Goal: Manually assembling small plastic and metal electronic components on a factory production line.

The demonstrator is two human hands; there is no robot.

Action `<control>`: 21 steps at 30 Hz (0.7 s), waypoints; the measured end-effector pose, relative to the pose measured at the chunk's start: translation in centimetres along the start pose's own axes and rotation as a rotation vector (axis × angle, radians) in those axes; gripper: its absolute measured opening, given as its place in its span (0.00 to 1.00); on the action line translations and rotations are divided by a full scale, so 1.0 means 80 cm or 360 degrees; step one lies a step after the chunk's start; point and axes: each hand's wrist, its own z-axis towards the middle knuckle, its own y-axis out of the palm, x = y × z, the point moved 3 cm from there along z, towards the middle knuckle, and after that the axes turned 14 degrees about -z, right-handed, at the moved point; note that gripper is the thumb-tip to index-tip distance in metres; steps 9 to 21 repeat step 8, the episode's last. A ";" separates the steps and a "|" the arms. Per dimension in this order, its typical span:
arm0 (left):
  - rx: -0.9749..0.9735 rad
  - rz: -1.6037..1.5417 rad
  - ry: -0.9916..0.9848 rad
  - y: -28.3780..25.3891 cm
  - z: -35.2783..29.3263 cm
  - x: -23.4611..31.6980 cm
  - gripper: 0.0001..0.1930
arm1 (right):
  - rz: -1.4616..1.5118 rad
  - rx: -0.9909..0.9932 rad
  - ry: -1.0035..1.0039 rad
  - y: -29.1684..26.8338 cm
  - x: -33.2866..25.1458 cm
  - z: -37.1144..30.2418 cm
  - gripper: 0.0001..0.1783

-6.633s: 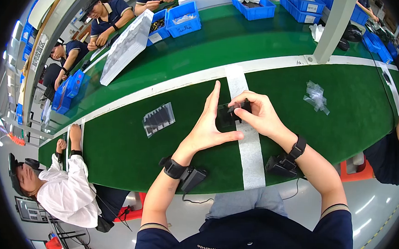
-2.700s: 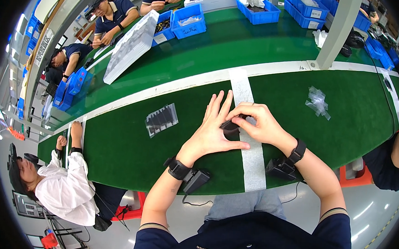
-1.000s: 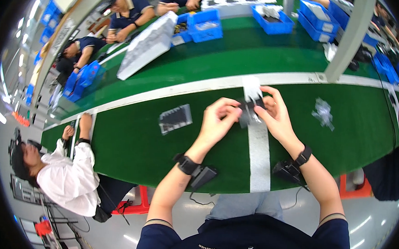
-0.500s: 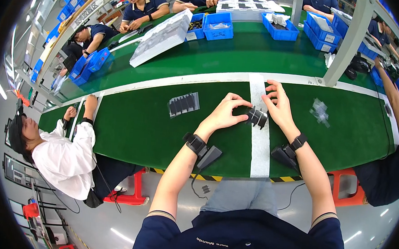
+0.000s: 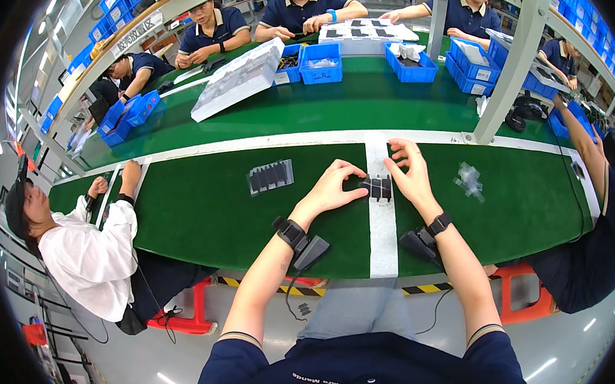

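A small dark block-like piece with pale lines across it (image 5: 378, 188) is over the white strip (image 5: 383, 249) that crosses the green mat. My left hand (image 5: 330, 188) pinches its left edge between thumb and fingers. Just beyond its upper right side, my right hand (image 5: 412, 179) is open, with the fingers curved and apart; whether its thumb touches the piece I cannot tell. Left of my hands lies a clear sheet with several black strips in a row (image 5: 270, 177). A crumpled heap of clear film (image 5: 469, 181) lies to the right.
Beyond the white rail (image 5: 254, 144), a green bench bears blue bins (image 5: 321, 63) and a leaning white foam tray (image 5: 237, 78). A grey post (image 5: 506, 77) rises at the right. Co-workers sit opposite and at both sides; one in a white top (image 5: 92, 256) is at my left.
The dark piece has turned from a tilt to nearly square with the strip, still in my left hand. My right hand stays apart-fingered beside it. The whole view has shifted slightly.
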 end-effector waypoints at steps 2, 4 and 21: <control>-0.0002 -0.0024 -0.0015 -0.003 -0.005 0.000 0.19 | 0.0072 0.0103 -0.0120 -0.025 -0.042 0.005 0.23; 0.0005 -0.0021 0.0008 -0.001 0.000 -0.010 0.18 | 0.0339 0.0056 -0.0296 -0.070 -0.110 0.007 0.28; 0.0013 -0.0011 0.0011 0.000 0.005 -0.002 0.19 | 0.0767 0.0022 -0.0787 -0.156 -0.223 0.005 0.44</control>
